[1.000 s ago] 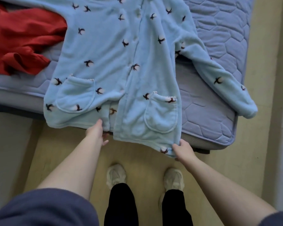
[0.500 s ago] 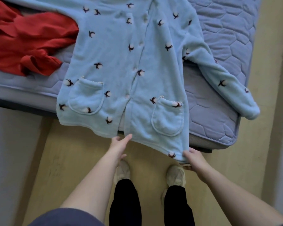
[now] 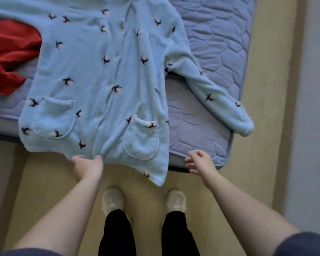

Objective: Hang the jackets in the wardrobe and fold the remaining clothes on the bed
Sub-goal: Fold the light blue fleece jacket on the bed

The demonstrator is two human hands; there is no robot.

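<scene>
A light blue fleece jacket [image 3: 100,74] with a dark flower print and two front pockets lies face up on the quilted bed [image 3: 220,52]. Its hem hangs over the bed's near edge, and one sleeve [image 3: 224,100] reaches towards the bed's corner. My left hand [image 3: 87,163] holds the middle of the hem, with its fingertips hidden under the fabric. My right hand [image 3: 199,162] hovers beside the bed's edge, to the right of the hem's corner. Its fingers are loosely curled and hold nothing.
A crumpled red garment [image 3: 7,58] lies on the bed at the left, partly under the blue jacket. I stand on a light wooden floor [image 3: 257,163] at the bed's foot, my shoes [image 3: 113,200] close to it. A grey wall surface [image 3: 314,126] runs along the right.
My right hand has let go of the hem's right corner and moved right. My left hand moved right along the hem to its middle. The jacket lies flatter.
</scene>
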